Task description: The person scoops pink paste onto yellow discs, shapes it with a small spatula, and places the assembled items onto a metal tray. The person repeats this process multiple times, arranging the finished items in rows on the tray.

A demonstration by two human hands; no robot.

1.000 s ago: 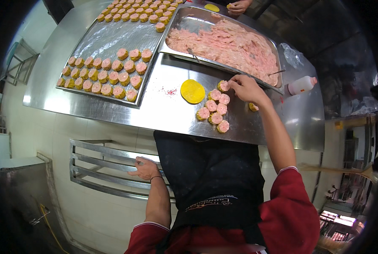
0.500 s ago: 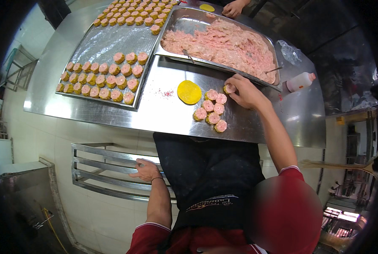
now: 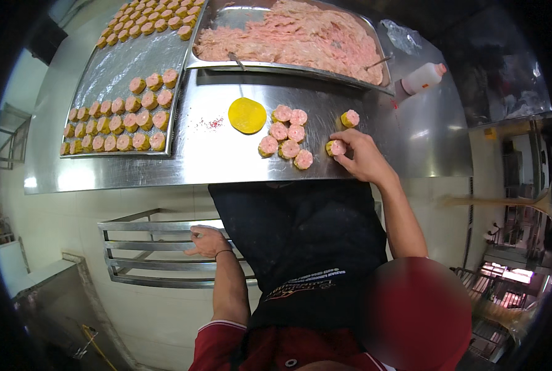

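- My right hand rests on the steel counter, fingers pinched round one pink-topped dumpling — just right of the loose dumpling cluster.
- My left hand lies open on the metal rack below the counter, holding nothing.
- A yellow wrapper lies left of the cluster.

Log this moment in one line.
right hand on dumpling | left hand on lower rack | wrapper beside dumpling cluster
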